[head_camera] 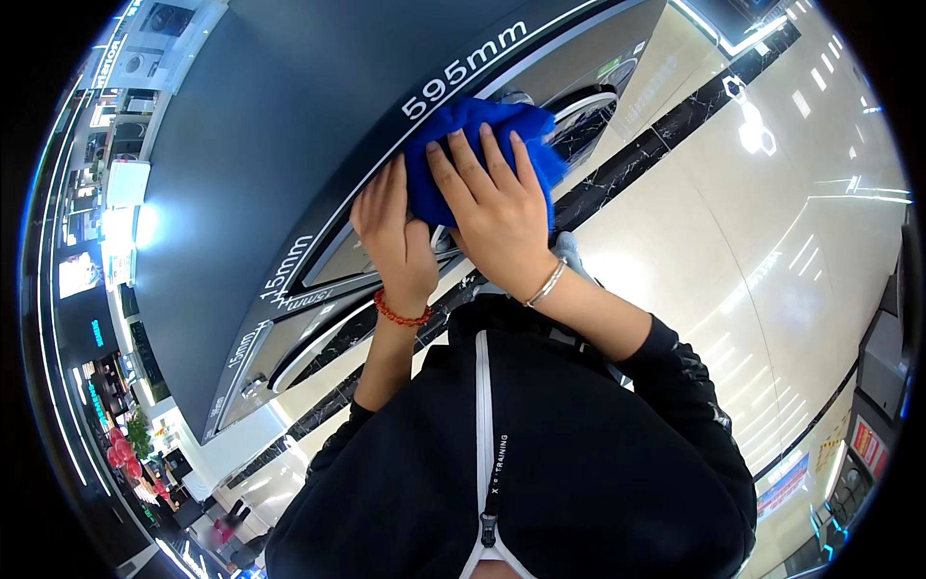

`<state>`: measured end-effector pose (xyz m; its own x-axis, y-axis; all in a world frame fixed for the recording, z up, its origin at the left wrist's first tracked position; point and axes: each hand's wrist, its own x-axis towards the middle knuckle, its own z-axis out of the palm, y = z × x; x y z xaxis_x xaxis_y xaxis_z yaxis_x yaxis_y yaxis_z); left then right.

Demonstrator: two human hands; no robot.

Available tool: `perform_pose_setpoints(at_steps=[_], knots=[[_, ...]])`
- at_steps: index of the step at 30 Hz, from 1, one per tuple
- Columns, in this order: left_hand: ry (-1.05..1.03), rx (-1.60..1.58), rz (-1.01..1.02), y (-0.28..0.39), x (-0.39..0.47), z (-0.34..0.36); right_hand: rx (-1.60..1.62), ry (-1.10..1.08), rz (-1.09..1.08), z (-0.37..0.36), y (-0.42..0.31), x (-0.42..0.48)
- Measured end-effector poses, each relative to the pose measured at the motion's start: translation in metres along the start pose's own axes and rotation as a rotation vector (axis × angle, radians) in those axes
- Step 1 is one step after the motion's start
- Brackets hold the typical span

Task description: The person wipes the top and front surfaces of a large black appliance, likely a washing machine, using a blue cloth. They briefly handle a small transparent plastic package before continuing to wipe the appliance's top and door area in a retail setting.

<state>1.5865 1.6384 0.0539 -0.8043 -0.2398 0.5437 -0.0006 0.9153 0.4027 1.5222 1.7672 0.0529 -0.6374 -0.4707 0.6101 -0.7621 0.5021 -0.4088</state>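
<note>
A crumpled blue cloth (434, 184) lies against the front of a washing machine (579, 94), just under the white edge line of a dark display housing (275, 137). My right hand (499, 195), with a silver bangle at the wrist, presses on the cloth with spread fingers. Left of the cloth is my left hand (394, 231), wearing a red bead bracelet (401, 310). Its fingertips rest along the housing's front edge, and its thumb side is close to the cloth. Whether it grips the edge or a fold of cloth is hidden. Behind the cloth, part of a round door (589, 123) shows.
A second round-doored appliance (311, 344) stands nearer on the left, beneath the housing. Pale glossy floor tiles (709, 239) with a black marble strip (615, 174) run along the front. Store displays with red balloons (124, 452) and a distant person (226, 532) appear lower left.
</note>
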Motion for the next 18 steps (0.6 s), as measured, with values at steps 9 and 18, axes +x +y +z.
perform_pose_setpoints(at_steps=[9, 18], knots=[[-0.029, -0.017, 0.082, 0.005, 0.005, -0.005, 0.112, -0.055, -0.146, 0.081, 0.038, -0.08], [-0.02, 0.109, 0.022, 0.007, 0.004, -0.002, 0.404, -0.069, 0.485, 0.045, 0.098, -0.105]])
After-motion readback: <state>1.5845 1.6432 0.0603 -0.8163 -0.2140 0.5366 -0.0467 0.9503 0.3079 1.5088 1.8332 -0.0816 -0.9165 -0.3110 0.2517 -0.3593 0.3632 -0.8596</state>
